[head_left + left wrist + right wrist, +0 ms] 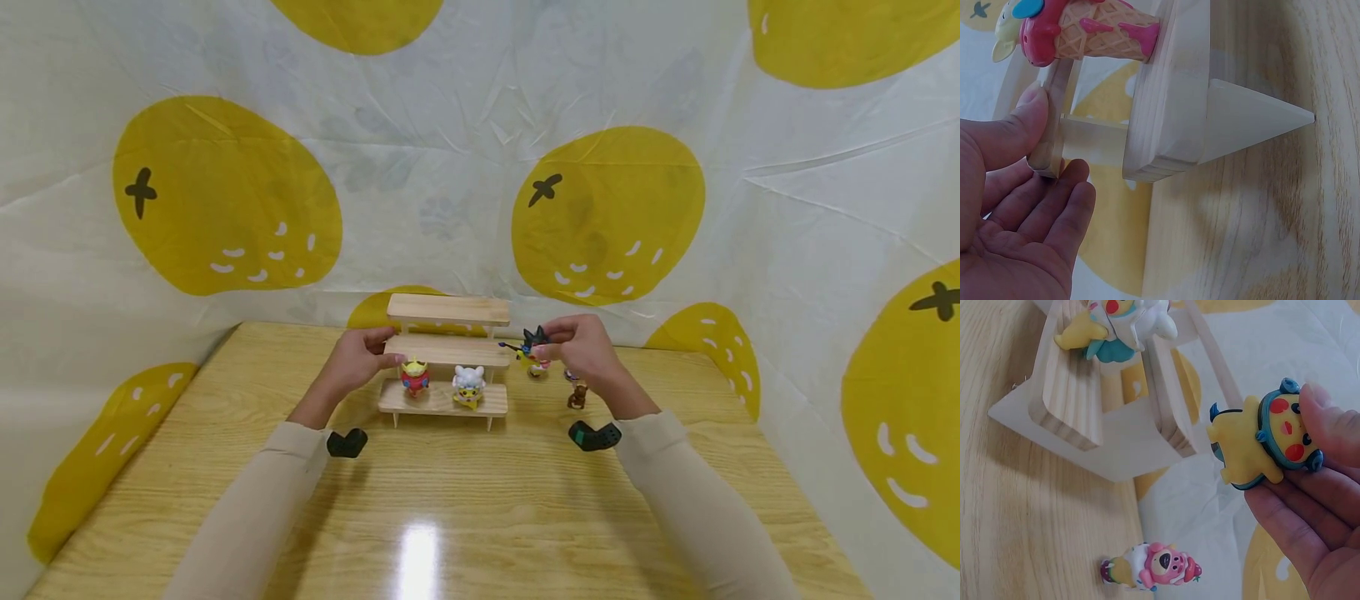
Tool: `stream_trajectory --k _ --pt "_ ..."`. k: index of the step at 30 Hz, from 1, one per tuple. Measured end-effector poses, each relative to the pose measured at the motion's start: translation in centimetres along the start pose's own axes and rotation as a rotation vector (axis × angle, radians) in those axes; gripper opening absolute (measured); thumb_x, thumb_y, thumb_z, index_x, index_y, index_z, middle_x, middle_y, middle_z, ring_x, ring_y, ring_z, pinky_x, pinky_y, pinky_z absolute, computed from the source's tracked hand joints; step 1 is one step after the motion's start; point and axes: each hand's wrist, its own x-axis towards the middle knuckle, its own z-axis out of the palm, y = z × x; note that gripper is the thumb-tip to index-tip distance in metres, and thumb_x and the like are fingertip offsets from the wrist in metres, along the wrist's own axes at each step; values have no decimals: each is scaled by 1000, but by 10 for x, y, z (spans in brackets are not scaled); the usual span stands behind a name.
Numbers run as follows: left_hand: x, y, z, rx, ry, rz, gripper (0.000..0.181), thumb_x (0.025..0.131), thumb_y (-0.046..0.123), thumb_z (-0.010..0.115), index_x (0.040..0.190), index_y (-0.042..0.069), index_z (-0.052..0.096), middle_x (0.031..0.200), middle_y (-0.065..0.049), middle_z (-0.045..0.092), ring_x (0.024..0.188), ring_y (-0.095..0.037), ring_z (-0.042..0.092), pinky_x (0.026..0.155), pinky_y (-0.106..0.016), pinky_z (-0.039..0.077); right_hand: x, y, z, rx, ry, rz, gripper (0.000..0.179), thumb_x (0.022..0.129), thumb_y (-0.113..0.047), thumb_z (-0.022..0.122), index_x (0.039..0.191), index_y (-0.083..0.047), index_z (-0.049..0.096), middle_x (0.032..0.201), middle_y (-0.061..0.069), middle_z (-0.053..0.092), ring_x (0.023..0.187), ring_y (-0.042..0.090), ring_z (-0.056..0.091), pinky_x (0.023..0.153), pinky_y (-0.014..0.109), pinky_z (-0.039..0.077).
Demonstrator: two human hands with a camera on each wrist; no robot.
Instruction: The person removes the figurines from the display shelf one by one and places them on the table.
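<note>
- The landmark is the three-tier wooden stand (448,306) on the bench (525,517); the left hand (358,360) pinches the left end of its middle board, thumb against the board and fingers behind.
- The right hand (588,354) grips a yellow figure with a dark blue hood (1241,440) by the head, held up just right of the stand's middle board, feet down.
- On the stand's lowest board, a red figure (415,379) stands toward the left and a white-hooded figure (468,386) toward the right.
- Right of the stand, a pink bear figure (1166,565) and a small brown figure (577,397) stand on the bench.
- For good handling, that head grip seems sound: it leaves the feet free to land flat on a board.
- The left pinch should steady the stand without lifting or tugging it.
- A path above board height would best spare the white-hooded figure and the board's edge.
- Releasing only once both feet bear evenly should prevent tipping.
</note>
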Motion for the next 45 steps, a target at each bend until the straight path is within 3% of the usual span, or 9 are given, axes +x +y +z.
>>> stream_trajectory --k 7,15,33,41,45 --pt "1 0 0 4 -1 -2 64 100 21 73 156 2 47 161 -18 48 147 -40 48 117 -52 48 1 4 -2 19 9 0 46 92 -8 80 134 8 66 123 27 73 109 29 74 104 51 58" --pt "1 1 0 1 -7 -19 64 100 22 72 157 3 47 161 -18 47 149 -39 47 118 -53 47 -1 10 -3 19 30 31 44 91 -7 80 131 7 68 122 26 74 109 28 73 97 40 57" --pt "0 4 -1 -7 -10 -20 64 100 21 72 157 3 46 161 -18 48 146 -39 50 115 -52 50 -5 24 -5 17 50 39 46 93 -8 79 134 8 65 134 30 67 122 40 66 107 53 55" --pt "0 3 -1 5 -11 -9 64 101 20 72 156 1 46 161 -18 47 146 -40 50 114 -53 50 -4 28 -5 11 58 52 46 93 -9 80 133 7 66 133 29 68 122 39 66 102 49 58" --pt "1 2 0 5 -11 -9 64 101 21 72 156 2 47 161 -18 47 146 -40 50 114 -53 50 -5 30 -5 13 57 52 44 93 -9 79 132 7 67 130 28 69 114 34 69 91 38 60"
